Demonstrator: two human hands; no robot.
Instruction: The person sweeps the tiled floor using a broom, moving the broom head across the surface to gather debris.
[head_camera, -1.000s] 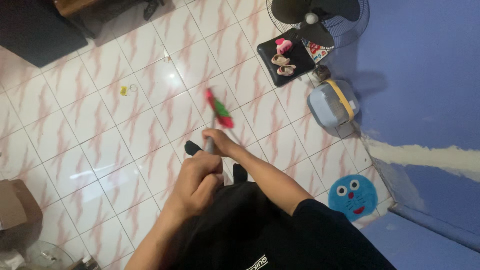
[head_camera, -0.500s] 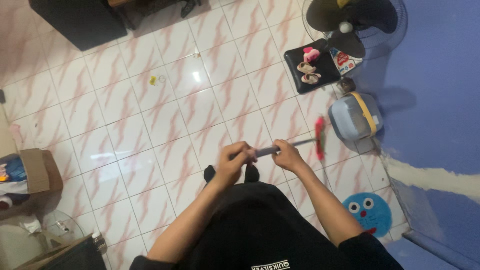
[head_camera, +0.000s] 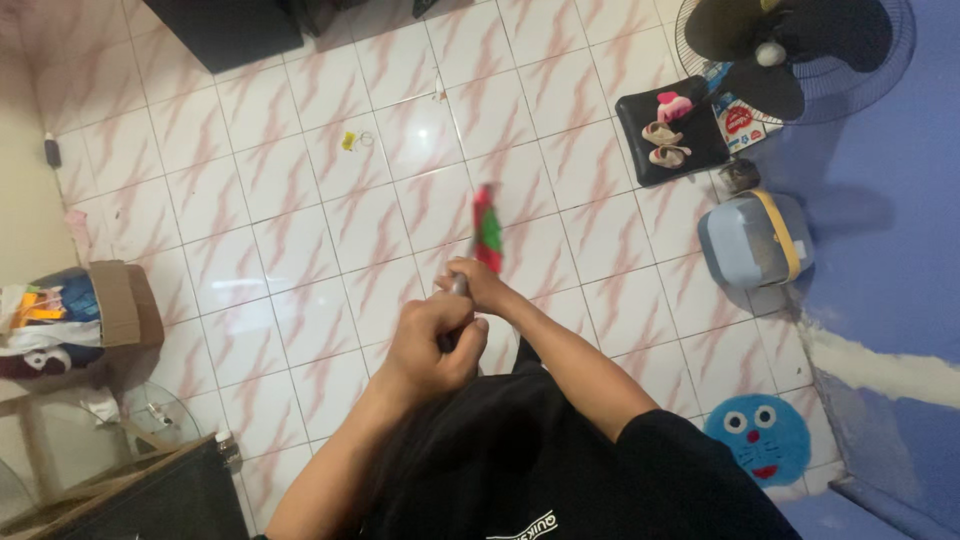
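While both fists clench its grey handle, the left hand (head_camera: 428, 345) nearer the body and the right hand (head_camera: 482, 285) beyond, a red-and-green-headed broom (head_camera: 486, 228) points across the pink-streaked white tiled floor (head_camera: 290, 230).

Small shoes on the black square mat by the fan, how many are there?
2 small beige shoes, side by side in the mat's middle: one nearer the pink toy, the other just below it. More may hide behind that toy on the black square mat.
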